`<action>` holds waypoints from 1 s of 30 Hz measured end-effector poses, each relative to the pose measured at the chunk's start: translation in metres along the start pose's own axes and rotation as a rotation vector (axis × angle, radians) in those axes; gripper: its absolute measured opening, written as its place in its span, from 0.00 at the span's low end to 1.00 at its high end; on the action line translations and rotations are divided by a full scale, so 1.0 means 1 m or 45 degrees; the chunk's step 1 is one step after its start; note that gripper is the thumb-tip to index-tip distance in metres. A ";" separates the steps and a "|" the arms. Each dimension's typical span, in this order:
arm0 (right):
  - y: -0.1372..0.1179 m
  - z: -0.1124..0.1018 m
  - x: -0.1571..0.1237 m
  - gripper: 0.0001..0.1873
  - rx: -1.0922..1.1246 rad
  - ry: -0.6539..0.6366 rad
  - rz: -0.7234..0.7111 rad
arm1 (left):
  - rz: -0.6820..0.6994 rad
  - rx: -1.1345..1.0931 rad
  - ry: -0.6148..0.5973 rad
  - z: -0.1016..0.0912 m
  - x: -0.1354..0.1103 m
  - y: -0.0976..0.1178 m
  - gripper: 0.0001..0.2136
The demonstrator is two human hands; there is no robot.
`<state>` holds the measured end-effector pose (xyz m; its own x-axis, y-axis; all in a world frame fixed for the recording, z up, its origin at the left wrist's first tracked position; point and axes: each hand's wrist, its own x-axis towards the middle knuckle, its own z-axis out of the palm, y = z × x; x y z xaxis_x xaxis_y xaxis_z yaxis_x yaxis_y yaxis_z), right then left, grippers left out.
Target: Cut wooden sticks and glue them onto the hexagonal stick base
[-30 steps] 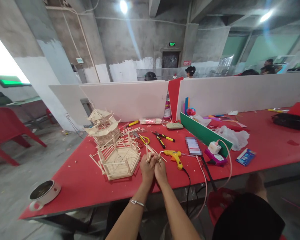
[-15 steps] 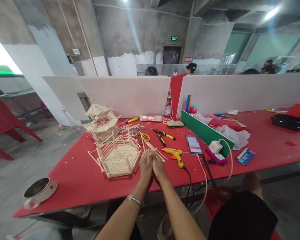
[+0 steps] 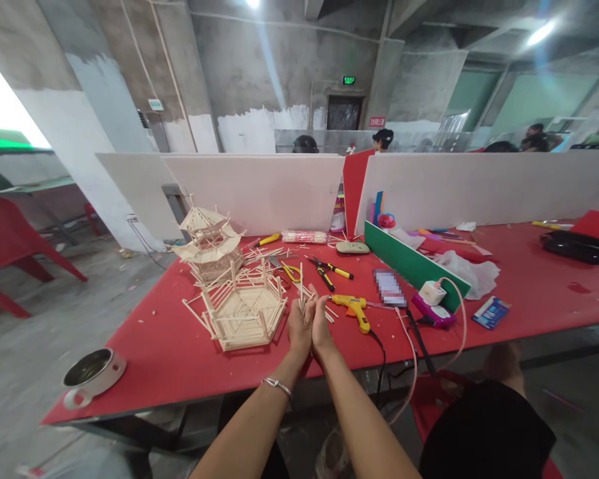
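A thin wooden stick (image 3: 301,278) stands upright from my left hand (image 3: 299,327), whose fingers are closed around its lower part. My right hand (image 3: 322,326) is pressed palm-in against the left one, its fingers fairly straight; whatever lies between the palms is hidden. To the left of my hands sits a hexagonal stick base (image 3: 247,309) with short upright posts. Behind it stands a tiered stick pagoda (image 3: 207,243). A yellow glue gun (image 3: 352,307) lies just right of my hands. Several loose sticks (image 3: 329,311) lie behind my fingers.
Yellow-handled pliers (image 3: 324,271) and other pliers (image 3: 292,271) lie beyond my hands. A phone (image 3: 389,287), a purple power strip (image 3: 433,313) and cables are at right. A green board (image 3: 414,266) stands behind them. A mug (image 3: 94,374) sits at the table's left corner.
My right hand's fingers have straightened from a clasp around the left hand. The stick now points more upright. The whole view has shifted slightly, with tabletop things appearing further right.
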<state>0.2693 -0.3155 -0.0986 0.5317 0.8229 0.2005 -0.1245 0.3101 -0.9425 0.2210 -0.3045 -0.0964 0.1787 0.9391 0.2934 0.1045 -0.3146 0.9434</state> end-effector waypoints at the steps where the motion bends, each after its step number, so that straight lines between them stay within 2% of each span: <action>1: -0.001 0.000 -0.001 0.43 0.046 -0.016 0.014 | 0.007 0.007 -0.006 0.000 0.000 0.001 0.14; 5: -0.005 -0.002 -0.006 0.43 0.279 -0.069 0.089 | 0.006 0.053 -0.011 0.002 -0.001 0.005 0.15; 8: -0.007 -0.002 -0.010 0.43 0.297 -0.060 0.151 | -0.035 0.127 0.035 0.003 -0.001 0.006 0.13; 14: -0.007 -0.003 -0.011 0.45 0.204 -0.042 0.172 | -0.089 0.219 0.106 0.004 0.002 0.003 0.12; 19: -0.007 -0.002 -0.007 0.39 -0.047 0.069 0.103 | -0.109 0.171 0.114 0.002 0.004 -0.002 0.13; 24: -0.022 0.006 0.002 0.35 -0.185 0.113 0.068 | -0.129 0.079 0.132 -0.001 0.004 -0.005 0.12; 26: -0.030 0.009 0.009 0.33 -0.325 0.055 0.017 | -0.147 0.058 0.141 -0.001 0.003 -0.007 0.13; 30: -0.042 0.011 0.029 0.23 -0.577 -0.195 -0.116 | -0.174 0.076 0.180 0.001 0.003 -0.010 0.09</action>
<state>0.2804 -0.2996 -0.0502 0.3898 0.8732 0.2927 0.3125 0.1736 -0.9339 0.2216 -0.2987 -0.1047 0.0204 0.9824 0.1859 0.1771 -0.1865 0.9663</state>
